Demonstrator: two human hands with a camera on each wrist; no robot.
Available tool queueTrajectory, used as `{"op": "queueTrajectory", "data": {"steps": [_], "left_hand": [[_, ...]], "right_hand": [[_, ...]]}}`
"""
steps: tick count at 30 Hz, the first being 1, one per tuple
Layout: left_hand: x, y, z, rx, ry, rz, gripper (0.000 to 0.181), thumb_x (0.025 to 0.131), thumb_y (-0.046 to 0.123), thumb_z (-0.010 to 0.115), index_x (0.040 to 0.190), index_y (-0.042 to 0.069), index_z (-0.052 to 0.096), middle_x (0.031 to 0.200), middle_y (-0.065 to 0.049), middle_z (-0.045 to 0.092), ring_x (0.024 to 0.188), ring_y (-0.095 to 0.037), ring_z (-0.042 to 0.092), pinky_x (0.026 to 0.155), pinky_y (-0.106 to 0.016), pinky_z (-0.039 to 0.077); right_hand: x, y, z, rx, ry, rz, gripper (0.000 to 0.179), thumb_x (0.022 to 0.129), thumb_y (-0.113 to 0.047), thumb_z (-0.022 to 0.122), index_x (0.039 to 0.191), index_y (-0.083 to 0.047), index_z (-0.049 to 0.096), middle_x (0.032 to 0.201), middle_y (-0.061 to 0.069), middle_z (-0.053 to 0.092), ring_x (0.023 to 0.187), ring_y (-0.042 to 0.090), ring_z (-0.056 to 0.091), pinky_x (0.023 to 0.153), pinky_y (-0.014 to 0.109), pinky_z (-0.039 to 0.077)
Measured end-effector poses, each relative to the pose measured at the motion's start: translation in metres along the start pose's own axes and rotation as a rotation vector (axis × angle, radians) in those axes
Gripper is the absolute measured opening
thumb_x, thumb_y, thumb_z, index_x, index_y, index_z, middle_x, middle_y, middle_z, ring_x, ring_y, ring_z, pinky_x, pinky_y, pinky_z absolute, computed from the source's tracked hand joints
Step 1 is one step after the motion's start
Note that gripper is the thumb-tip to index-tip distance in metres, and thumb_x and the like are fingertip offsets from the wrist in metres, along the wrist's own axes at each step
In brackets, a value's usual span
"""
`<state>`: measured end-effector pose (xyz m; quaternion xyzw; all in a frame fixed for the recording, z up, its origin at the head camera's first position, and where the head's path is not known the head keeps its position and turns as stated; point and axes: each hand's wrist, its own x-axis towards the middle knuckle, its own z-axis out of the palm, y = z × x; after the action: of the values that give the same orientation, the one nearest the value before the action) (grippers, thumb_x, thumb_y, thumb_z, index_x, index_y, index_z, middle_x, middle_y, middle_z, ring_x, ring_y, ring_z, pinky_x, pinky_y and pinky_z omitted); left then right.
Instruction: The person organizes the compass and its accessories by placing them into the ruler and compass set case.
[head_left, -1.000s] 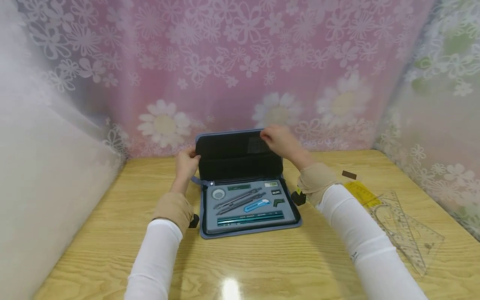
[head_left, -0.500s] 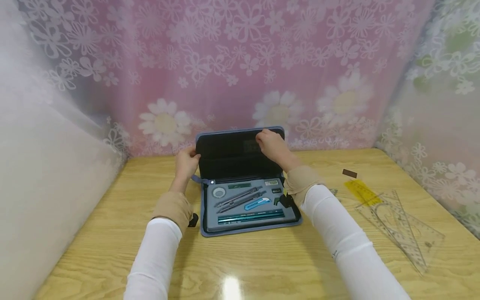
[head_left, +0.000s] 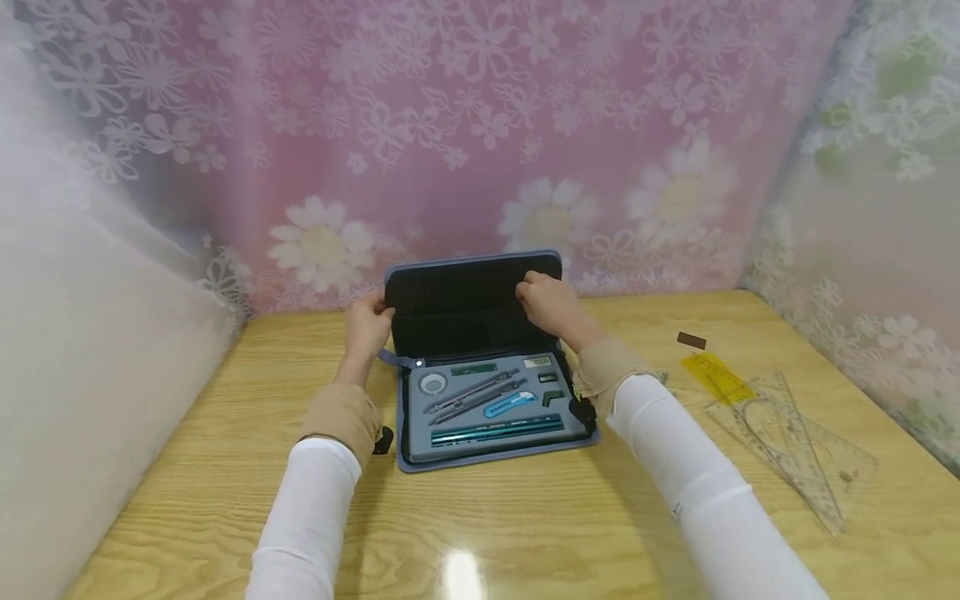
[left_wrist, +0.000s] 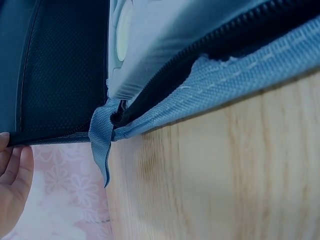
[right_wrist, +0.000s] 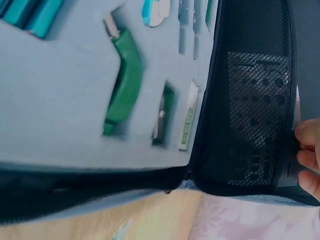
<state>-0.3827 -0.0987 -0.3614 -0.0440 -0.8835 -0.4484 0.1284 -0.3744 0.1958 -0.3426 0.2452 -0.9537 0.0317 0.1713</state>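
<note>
A zip case point(head_left: 495, 464) lies unfolded on the table, its black-lined lid point(head_left: 450, 292) raised. My left hand point(head_left: 366, 327) pinches the lid's left edge between thumb and fingers. At the lid's right part, my right hand point(head_left: 551, 307) has curled fingers at the mesh pocket's edge. In the right wrist view, a clear drawing template point(right_wrist: 257, 115) sits behind the mesh, its end poking out under those fingertips. The grey tray holds compasses point(head_left: 476, 398), a blue utility knife point(head_left: 510, 405), green pencils point(head_left: 495, 431), a white ring point(head_left: 432, 384), a sharpener point(right_wrist: 162, 115) and an eraser point(right_wrist: 188, 117).
To the right on the wooden table point(head_left: 480, 517) lie a brown strip point(head_left: 692, 340), a yellow ruler point(head_left: 716, 377) and overlapping clear set squares point(head_left: 795, 450). A floral curtain point(head_left: 450, 125) hangs behind. A strap point(left_wrist: 102, 135) hangs at the case's left hinge.
The right hand has moved left and slightly down along the lid, and the template has slid down into the mesh pocket. The left hand keeps its hold on the lid.
</note>
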Motion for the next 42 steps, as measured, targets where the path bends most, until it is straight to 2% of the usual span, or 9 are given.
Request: {"op": "queueTrajectory", "data": {"steps": [5,7,19,23,28,30,33,37,42], "left_hand": [[-0.002,-0.007,-0.005,0.000,0.007,-0.034,0.023,0.089,0.001,0.054,0.110,-0.005,0.063,0.101,-0.023,0.063,0.095,-0.033,0.057,0.082,-0.043,0.046],[-0.003,-0.009,-0.006,0.014,0.008,-0.046,0.023,0.089,0.002,0.054,0.110,-0.005,0.063,0.102,-0.023,0.064,0.096,-0.033,0.057,0.084,-0.043,0.046],[-0.006,-0.009,-0.003,0.012,0.025,-0.027,0.020,0.088,0.002,0.056,0.105,-0.006,0.065,0.098,-0.023,0.065,0.093,-0.033,0.058,0.082,-0.043,0.046],[-0.007,-0.010,-0.002,0.017,0.028,-0.017,0.021,0.088,0.002,0.056,0.106,-0.006,0.065,0.098,-0.023,0.065,0.092,-0.033,0.059,0.081,-0.043,0.046],[-0.007,-0.009,-0.002,0.014,0.031,-0.002,0.021,0.087,0.002,0.057,0.105,-0.006,0.065,0.096,-0.023,0.065,0.091,-0.034,0.059,0.080,-0.043,0.046],[-0.006,-0.008,-0.002,0.005,0.032,0.001,0.021,0.087,0.001,0.057,0.105,-0.006,0.065,0.097,-0.023,0.065,0.091,-0.033,0.059,0.080,-0.042,0.046],[-0.004,-0.008,-0.002,0.006,0.041,0.014,0.021,0.088,0.001,0.057,0.106,-0.006,0.065,0.098,-0.023,0.065,0.093,-0.034,0.059,0.081,-0.043,0.046],[-0.002,-0.006,-0.002,0.012,0.044,0.025,0.024,0.088,0.002,0.056,0.109,-0.005,0.064,0.099,-0.023,0.065,0.095,-0.034,0.059,0.082,-0.043,0.046],[-0.002,-0.003,0.001,-0.002,0.005,-0.001,0.029,0.089,0.003,0.056,0.118,-0.004,0.061,0.102,-0.023,0.065,0.096,-0.033,0.059,0.083,-0.042,0.047]], "right_hand": [[0.012,-0.003,-0.003,0.042,-0.144,0.004,0.010,0.088,-0.001,0.058,0.094,-0.002,0.065,0.093,0.013,0.055,0.086,0.027,0.055,0.074,0.038,0.048],[0.015,-0.004,-0.002,0.037,-0.166,0.012,0.010,0.088,-0.001,0.057,0.095,-0.002,0.064,0.094,0.013,0.055,0.088,0.027,0.054,0.076,0.038,0.048],[0.005,-0.009,0.004,-0.059,-0.191,-0.022,0.014,0.090,-0.008,0.055,0.090,-0.009,0.068,0.087,0.009,0.056,0.079,0.025,0.057,0.062,0.041,0.050],[-0.003,-0.007,0.007,-0.030,-0.137,-0.018,0.014,0.090,-0.010,0.055,0.095,-0.007,0.068,0.091,0.010,0.058,0.081,0.026,0.058,0.064,0.041,0.051],[-0.029,0.008,0.001,0.086,0.051,-0.013,0.015,0.085,-0.005,0.061,0.097,0.002,0.066,0.092,0.016,0.060,0.085,0.032,0.058,0.071,0.043,0.049],[-0.044,0.019,-0.004,0.119,0.081,-0.014,0.016,0.083,-0.002,0.063,0.096,0.006,0.064,0.093,0.019,0.060,0.086,0.036,0.057,0.076,0.046,0.047],[-0.069,0.039,-0.015,0.133,0.025,0.030,0.020,0.083,-0.002,0.064,0.100,0.009,0.061,0.097,0.023,0.059,0.090,0.038,0.055,0.079,0.047,0.045],[-0.107,0.067,-0.031,0.096,-0.101,0.150,0.028,0.087,-0.008,0.062,0.111,0.006,0.058,0.106,0.023,0.057,0.091,0.035,0.057,0.073,0.045,0.048],[-0.152,0.096,-0.048,0.103,-0.180,0.280,0.035,0.089,-0.013,0.061,0.115,0.009,0.055,0.109,0.026,0.055,0.088,0.037,0.058,0.070,0.047,0.048]]}}
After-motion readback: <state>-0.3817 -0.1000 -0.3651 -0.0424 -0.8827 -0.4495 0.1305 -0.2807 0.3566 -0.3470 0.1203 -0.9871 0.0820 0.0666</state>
